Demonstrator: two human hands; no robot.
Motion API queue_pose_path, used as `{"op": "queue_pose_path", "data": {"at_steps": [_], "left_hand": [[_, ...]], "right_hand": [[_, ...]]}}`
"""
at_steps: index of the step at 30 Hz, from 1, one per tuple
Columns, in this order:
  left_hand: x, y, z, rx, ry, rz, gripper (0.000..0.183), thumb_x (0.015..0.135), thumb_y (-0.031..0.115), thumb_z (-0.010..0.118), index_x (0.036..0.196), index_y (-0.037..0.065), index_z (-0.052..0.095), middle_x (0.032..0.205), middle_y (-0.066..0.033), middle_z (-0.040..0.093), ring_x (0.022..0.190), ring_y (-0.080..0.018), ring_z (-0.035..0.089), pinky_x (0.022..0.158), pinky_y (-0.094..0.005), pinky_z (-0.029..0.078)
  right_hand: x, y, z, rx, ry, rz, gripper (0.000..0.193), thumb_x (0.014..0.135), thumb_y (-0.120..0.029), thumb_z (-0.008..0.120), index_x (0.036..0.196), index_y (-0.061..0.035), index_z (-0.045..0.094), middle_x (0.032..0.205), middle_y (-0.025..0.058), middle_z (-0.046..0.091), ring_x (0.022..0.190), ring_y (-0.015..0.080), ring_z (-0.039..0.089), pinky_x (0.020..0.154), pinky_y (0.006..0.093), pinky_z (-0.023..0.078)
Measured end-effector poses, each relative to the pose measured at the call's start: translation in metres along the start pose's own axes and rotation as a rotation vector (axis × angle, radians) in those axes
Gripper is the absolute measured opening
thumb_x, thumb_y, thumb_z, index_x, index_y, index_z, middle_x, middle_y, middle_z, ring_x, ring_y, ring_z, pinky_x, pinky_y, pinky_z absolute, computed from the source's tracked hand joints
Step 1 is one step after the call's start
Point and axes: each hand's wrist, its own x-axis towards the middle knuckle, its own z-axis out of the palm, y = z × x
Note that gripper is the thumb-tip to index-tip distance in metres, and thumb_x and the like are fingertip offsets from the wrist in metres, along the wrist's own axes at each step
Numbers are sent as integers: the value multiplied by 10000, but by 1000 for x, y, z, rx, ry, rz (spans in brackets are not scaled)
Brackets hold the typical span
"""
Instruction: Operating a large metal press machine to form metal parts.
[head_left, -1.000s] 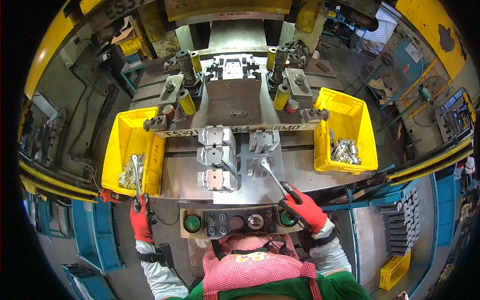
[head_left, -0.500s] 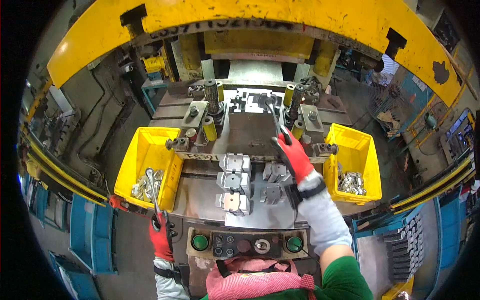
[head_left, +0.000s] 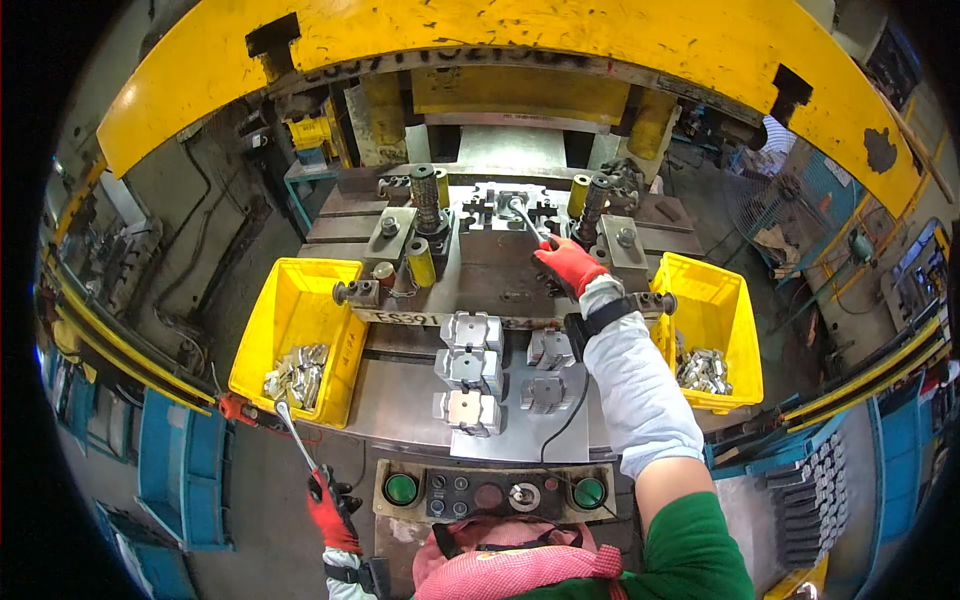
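In a red glove, my right hand (head_left: 572, 266) is closed around a silver rod tool with a round head (head_left: 517, 205). That head is over the bright metal die (head_left: 487, 208) at the middle of the press bed; whether it touches a part there I cannot tell. My left hand (head_left: 333, 512), in a red and black glove, grips a similar silver rod tool (head_left: 298, 437) low at the left. Its round head is just outside the front of the left yellow bin (head_left: 345, 365). Several stacks of grey metal parts (head_left: 470, 368) stand in front of the die.
Small metal pieces (head_left: 298, 374) lie in the left bin, and more in the right yellow bin (head_left: 740, 330). Guide posts (head_left: 425, 200) flank the die. A yellow press beam (head_left: 500, 30) arches above. The control panel (head_left: 490, 495) with green buttons sits close to my body.
My right hand has moved farther in, and its tool head has shifted left over the die. My left hand has come nearer my body, taking its tool head from over the left bin.
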Motion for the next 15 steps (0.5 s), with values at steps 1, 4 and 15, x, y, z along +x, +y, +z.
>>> {"op": "queue_pose_path", "data": {"at_steps": [1, 4, 15], "left_hand": [[0, -3, 2, -21, -25, -4, 271, 797, 322, 525, 963, 112, 486, 571, -33, 482, 377, -92, 417, 353, -228, 383], [1, -8, 6, -1, -95, 48, 287, 791, 333, 528, 971, 114, 485, 578, -36, 490, 377, -94, 417, 354, -229, 384], [-7, -21, -23, 88, 31, 13, 271, 793, 349, 516, 934, 125, 459, 566, -38, 486, 364, -107, 422, 341, -245, 391]], "right_hand": [[2, 1, -3, 0, 11, -3, 374, 683, -307, 592, 945, -43, 545, 862, 137, 583, 821, 255, 552, 701, 320, 415], [4, 4, -11, 45, -75, -17, 381, 684, -306, 607, 941, -30, 546, 842, 111, 589, 788, 204, 554, 685, 293, 415], [1, -22, -60, 129, -323, 54, 278, 718, -273, 581, 920, -86, 538, 714, 51, 563, 568, 130, 535, 483, 286, 453]]}}
